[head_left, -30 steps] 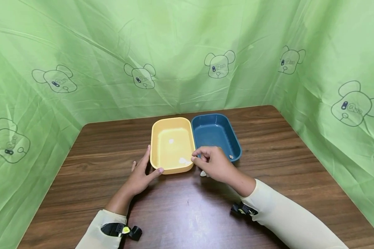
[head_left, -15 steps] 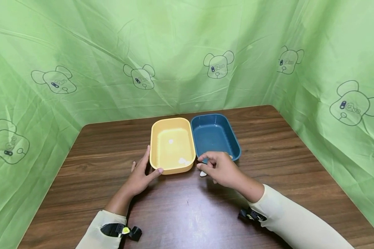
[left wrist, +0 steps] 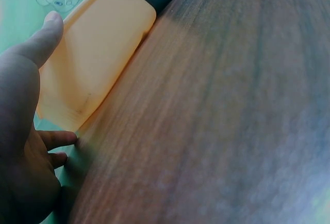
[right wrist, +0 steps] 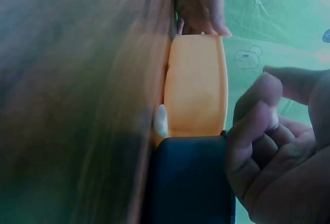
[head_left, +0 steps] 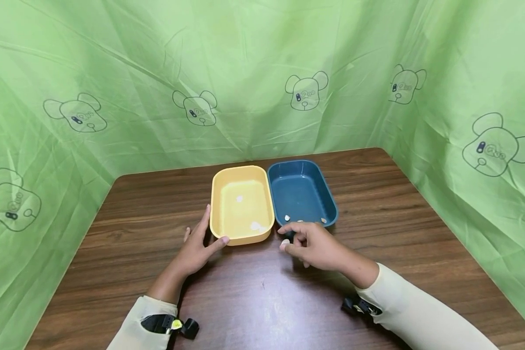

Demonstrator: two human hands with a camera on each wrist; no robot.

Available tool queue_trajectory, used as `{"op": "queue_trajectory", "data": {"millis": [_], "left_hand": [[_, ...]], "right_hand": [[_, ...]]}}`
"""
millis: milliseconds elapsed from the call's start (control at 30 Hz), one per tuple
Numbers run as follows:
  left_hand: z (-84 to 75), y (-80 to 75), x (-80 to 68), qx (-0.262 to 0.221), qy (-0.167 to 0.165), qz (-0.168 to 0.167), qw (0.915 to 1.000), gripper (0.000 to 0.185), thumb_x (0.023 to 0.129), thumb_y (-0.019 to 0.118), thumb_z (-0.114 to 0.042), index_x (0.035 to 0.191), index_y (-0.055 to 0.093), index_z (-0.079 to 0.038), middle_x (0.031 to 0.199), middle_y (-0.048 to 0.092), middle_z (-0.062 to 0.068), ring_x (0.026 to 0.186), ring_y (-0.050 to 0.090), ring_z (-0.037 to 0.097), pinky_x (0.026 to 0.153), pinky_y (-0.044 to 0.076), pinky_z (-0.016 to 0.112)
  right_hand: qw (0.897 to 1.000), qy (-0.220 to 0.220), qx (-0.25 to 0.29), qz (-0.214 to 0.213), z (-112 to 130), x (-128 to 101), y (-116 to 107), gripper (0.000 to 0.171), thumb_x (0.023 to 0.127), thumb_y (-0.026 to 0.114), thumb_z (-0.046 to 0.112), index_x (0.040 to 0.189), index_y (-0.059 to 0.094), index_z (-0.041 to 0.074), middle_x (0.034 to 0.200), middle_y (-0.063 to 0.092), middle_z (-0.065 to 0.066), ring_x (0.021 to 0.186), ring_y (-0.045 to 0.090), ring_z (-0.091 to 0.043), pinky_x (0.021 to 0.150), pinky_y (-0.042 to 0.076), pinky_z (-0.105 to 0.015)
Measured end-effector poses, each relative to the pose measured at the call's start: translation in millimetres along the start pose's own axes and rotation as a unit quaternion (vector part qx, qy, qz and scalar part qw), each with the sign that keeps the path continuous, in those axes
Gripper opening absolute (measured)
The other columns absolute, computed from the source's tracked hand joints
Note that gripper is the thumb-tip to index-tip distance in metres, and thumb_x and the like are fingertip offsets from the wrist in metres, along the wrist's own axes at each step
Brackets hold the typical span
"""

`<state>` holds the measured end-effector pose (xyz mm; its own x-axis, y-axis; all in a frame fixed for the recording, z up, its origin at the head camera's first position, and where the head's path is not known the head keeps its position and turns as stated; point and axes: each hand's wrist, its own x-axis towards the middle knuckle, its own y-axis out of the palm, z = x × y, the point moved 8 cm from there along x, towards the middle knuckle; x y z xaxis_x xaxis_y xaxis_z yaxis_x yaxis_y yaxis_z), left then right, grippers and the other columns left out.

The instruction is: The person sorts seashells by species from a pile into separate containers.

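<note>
Withdrawn right hand [head_left: 315,245] curls near pale piece [head_left: 283,244]; left hand [head_left: 197,250] steadies yellow tray [head_left: 242,238].

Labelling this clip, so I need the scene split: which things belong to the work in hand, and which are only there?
In the work:
yellow tray
blue tray
white piece on the table
left hand
right hand

Only there:
wooden table
green curtain

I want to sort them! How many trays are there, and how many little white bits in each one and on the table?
Trays: 2, yellow tray and blue tray
Bits in yellow tray: 2
Bits in blue tray: 3
Bits on table: 1
Total: 8
</note>
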<state>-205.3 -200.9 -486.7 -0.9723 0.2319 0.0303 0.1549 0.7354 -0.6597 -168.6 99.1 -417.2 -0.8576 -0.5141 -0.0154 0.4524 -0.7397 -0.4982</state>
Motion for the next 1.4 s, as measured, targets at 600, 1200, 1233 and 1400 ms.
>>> {"op": "queue_trajectory", "data": {"millis": [600,1200,1233,1400], "left_hand": [[-2.1,-0.8,0.0,0.0,0.005,-0.004,1.0,0.109,0.103,0.072,-0.052,0.177,-0.006,-0.031,0.186,0.008,0.007,0.17,0.017,0.043,0.125,-0.011,0.082],[-2.9,-1.0,-0.4,0.003,0.006,-0.002,1.0,0.109,0.104,0.072,-0.051,0.177,-0.006,-0.03,0.186,0.008,0.007,0.17,0.017,0.043,0.125,-0.011,0.083],[-2.7,-1.0,-0.4,0.003,0.005,-0.002,1.0,0.109,0.104,0.072,-0.052,0.177,-0.006,-0.03,0.186,0.008,0.007,0.17,0.017,0.043,0.125,-0.011,0.083],[-2.3,-0.7,0.0,0.003,0.004,-0.002,1.0,0.109,0.104,0.072,-0.052,0.177,-0.006,-0.031,0.186,0.007,0.007,0.17,0.017,0.043,0.125,-0.011,0.082]], "right_hand": [[0.999,-0.029,-0.022,0.037,-18.6,-6.4,5.5,0.048,0.101,0.08,0.017,0.142,0.064,-0.005,0.073,0.067,0.001,0.047,0.063,-0.016,0.046,0.052,-0.028],[0.983,-0.038,-0.17,0.065,-28.9,-4.4,13.7,0.059,0.101,0.08,0.024,0.151,0.059,0.001,0.072,0.062,0.011,0.06,0.055,0.003,0.062,0.049,-0.022],[0.982,-0.035,-0.172,0.069,-29.9,-4.6,14.3,0.061,0.102,0.08,0.025,0.152,0.057,0.001,0.071,0.061,0.011,0.06,0.055,0.003,0.062,0.049,-0.022],[0.98,-0.034,-0.178,0.076,-33.2,-4.7,15.1,0.066,0.102,0.08,0.029,0.156,0.054,0.0,0.069,0.059,0.012,0.058,0.053,0.002,0.06,0.048,-0.022]]}}
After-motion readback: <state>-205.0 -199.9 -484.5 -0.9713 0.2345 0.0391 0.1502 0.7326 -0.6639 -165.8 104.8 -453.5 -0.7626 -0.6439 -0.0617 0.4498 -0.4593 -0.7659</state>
